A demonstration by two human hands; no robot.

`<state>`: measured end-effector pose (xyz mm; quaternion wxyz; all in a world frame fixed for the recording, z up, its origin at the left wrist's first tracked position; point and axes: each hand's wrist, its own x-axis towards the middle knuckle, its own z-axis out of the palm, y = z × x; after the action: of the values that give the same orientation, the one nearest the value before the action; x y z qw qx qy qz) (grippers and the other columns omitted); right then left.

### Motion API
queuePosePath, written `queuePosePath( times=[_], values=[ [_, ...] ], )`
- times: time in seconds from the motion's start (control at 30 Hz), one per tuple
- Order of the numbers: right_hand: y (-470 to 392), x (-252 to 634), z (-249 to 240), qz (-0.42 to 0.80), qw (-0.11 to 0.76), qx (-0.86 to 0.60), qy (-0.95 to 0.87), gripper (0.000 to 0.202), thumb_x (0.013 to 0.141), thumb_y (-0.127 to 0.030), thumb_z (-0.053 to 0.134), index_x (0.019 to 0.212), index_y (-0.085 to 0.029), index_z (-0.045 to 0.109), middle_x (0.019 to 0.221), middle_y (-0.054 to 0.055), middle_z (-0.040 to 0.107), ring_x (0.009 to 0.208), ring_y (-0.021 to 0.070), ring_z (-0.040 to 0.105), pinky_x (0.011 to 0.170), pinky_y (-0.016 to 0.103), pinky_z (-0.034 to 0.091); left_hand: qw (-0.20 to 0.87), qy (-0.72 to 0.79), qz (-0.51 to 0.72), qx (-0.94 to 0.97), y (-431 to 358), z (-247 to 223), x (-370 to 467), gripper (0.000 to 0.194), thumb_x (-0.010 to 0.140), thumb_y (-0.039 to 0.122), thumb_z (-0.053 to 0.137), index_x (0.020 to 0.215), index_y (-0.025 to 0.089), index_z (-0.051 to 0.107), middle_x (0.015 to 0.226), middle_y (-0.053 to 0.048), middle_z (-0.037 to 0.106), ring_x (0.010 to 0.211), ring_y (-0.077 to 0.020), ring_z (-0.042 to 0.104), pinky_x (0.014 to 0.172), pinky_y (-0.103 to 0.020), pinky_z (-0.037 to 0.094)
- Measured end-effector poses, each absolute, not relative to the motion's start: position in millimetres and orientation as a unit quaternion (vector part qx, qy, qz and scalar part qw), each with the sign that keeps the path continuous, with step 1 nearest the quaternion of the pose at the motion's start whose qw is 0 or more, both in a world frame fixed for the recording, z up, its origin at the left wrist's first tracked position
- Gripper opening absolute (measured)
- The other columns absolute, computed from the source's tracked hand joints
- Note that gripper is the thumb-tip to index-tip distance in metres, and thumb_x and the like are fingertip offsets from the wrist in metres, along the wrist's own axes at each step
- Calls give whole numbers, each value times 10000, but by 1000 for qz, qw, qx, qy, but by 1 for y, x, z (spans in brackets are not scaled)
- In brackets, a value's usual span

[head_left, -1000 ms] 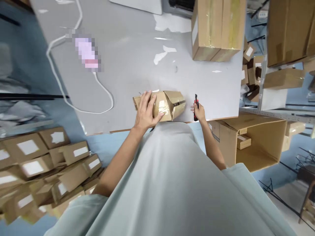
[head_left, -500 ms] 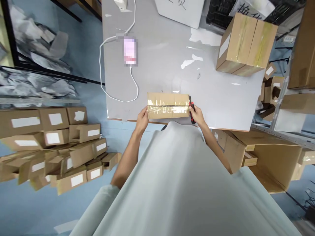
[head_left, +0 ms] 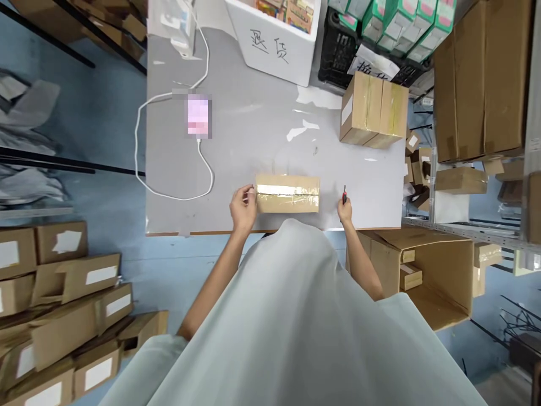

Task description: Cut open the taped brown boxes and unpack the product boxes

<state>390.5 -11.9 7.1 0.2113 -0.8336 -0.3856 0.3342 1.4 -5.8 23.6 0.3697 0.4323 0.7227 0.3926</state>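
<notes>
A flat cardboard box (head_left: pixel 288 194) with shiny clear tape along its middle lies near the front edge of the grey table (head_left: pixel 253 135). At its left end is my left hand (head_left: pixel 244 204), its fingers curled and closed; whether anything small is between them is hidden. My right hand (head_left: pixel 344 210) is closed round a red and black cutter (head_left: pixel 344 195), which points away from me. That hand is to the right of the box, apart from it.
Two taped boxes (head_left: pixel 372 110) stand at the table's back right, near a white bin (head_left: pixel 276 53) and a black crate (head_left: pixel 338 53). A white cable (head_left: pixel 137 135) loops at the left. A large open carton (head_left: pixel 435 242) is at the lower right.
My right hand has let go of the box's right end and moved away to the right with the cutter. The view has shifted, showing more of the table's far side.
</notes>
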Motion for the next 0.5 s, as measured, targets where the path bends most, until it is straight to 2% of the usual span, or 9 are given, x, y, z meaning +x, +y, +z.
queuePosePath(
  times=[0.07,0.17,0.3,0.4,0.5],
  values=[
    [-15,395,6,312,184,-853,-376,343,1010,-285,582,1311,-148,674,1128,179,792,1128,341,767,1058,468,616,315,689,370,538,-11,40,7,433,1118,450,621,1460,215,744,1476,-168,744,1345,-320,718,1222,-502,576],
    [-16,393,12,287,158,-861,-389,501,945,-203,601,1427,-80,660,1264,246,770,1263,380,740,1167,528,572,276,636,284,663,-15,58,18,472,1074,451,709,1497,245,748,1571,-172,711,1556,-410,573,1374,-622,413],
    [-9,378,31,270,168,-829,-460,567,995,-201,555,1542,-77,641,1460,275,727,1440,379,669,1284,563,510,244,601,188,738,-18,67,21,610,973,375,825,1559,242,720,1572,-200,695,1636,-479,486,1439,-739,235],
    [3,359,52,252,189,-747,-586,520,1110,-273,514,1588,-131,664,1606,244,678,1556,342,604,1337,524,485,227,577,163,768,-20,70,19,627,942,245,806,1561,235,709,1517,-216,694,1616,-469,510,1440,-757,222],
    [21,335,74,240,173,-629,-719,464,1161,-340,577,1575,-188,722,1673,212,652,1588,335,580,1352,511,479,212,568,152,781,-20,74,19,571,911,148,776,1475,222,734,1429,-218,696,1463,-449,613,1408,-745,306]
  ],
)
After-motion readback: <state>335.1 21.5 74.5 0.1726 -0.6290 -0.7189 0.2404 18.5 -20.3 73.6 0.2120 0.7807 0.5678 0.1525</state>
